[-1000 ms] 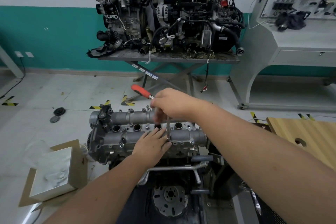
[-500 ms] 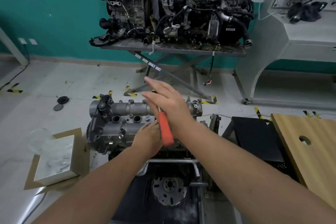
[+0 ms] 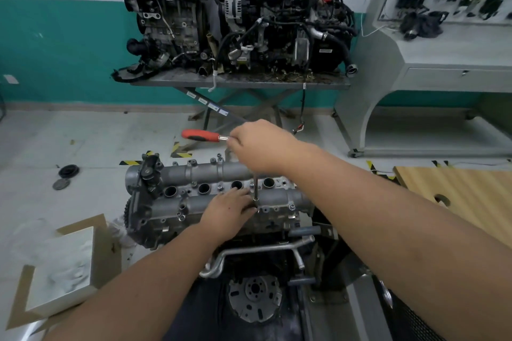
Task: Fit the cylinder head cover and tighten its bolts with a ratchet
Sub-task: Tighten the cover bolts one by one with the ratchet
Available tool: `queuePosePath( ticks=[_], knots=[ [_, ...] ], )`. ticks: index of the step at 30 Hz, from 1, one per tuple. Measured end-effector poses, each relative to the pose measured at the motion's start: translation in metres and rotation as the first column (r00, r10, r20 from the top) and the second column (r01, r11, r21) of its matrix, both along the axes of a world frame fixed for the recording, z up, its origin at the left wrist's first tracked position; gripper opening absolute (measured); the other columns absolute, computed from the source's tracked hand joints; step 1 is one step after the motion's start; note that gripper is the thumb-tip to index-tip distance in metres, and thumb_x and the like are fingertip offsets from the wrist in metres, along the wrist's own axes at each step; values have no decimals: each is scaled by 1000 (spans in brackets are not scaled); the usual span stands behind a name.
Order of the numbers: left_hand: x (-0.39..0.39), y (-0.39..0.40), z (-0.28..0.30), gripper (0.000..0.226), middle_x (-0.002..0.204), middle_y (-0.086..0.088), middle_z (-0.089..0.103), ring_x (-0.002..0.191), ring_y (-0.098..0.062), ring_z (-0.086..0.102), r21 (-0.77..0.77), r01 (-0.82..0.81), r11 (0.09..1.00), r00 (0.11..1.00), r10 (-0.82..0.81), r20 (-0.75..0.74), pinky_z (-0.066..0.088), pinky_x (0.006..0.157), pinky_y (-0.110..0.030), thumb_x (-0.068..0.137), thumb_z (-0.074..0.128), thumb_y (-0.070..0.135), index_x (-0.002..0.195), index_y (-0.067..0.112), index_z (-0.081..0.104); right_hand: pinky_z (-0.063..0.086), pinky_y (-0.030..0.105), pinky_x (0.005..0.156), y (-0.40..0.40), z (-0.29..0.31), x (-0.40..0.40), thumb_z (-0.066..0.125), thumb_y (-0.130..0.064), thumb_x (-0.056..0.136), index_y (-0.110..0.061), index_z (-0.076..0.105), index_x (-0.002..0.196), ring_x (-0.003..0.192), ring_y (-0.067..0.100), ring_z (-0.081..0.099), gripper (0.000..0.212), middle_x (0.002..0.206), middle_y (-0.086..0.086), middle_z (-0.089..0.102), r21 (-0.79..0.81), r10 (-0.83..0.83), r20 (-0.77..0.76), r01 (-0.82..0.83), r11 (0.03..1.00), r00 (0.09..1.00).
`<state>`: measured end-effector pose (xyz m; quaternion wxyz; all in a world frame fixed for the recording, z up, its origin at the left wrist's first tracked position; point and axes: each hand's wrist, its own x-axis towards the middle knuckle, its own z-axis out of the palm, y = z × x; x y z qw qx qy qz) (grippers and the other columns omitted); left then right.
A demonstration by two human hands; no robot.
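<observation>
The left hand [image 3: 227, 210] rests flat on the cylinder head cover [image 3: 213, 196], fingers straight beside the extension bar [image 3: 256, 189]. The right hand [image 3: 260, 144] curls round the ratchet [image 3: 205, 136] head, red handle pointing left. Bolt tightening appears under way; the next swing needs the socket held seated. Open floor behind leaves handle room.

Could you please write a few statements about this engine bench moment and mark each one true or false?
1. The right hand grips the ratchet at its head end. True.
2. The ratchet's red handle points to the person's right. False: it points left.
3. The left hand rests on the cylinder head cover beside the extension bar. True.
4. The wooden board lies left of the engine. False: it lies right.
</observation>
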<state>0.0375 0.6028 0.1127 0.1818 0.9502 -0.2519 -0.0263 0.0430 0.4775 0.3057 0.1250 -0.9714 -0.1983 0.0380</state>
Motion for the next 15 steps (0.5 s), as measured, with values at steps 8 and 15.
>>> queuePosePath(
  ticks=[8, 15],
  knots=[
    [-1, 0, 4, 24, 138, 1, 55, 129, -22, 48, -18, -13, 1000, 998, 12, -62, 38, 105, -44, 101, 54, 36, 105, 18, 69, 40, 30, 64, -3, -23, -5, 45, -13, 97, -10, 56, 81, 66, 18, 71, 20, 62, -1, 67, 739, 100, -656, 610, 287, 748],
    [0, -1, 3, 28, 140, 6, 54, 131, -19, 47, -8, -25, 1000, 999, 25, -40, 39, 106, -42, 101, 51, 37, 113, 22, 71, 48, 32, 84, 1, -64, -14, 55, -26, 100, -34, 67, 85, 102, 22, 60, 21, 101, -3, 74, 907, 23, -390, 389, -165, 920]
  ],
)
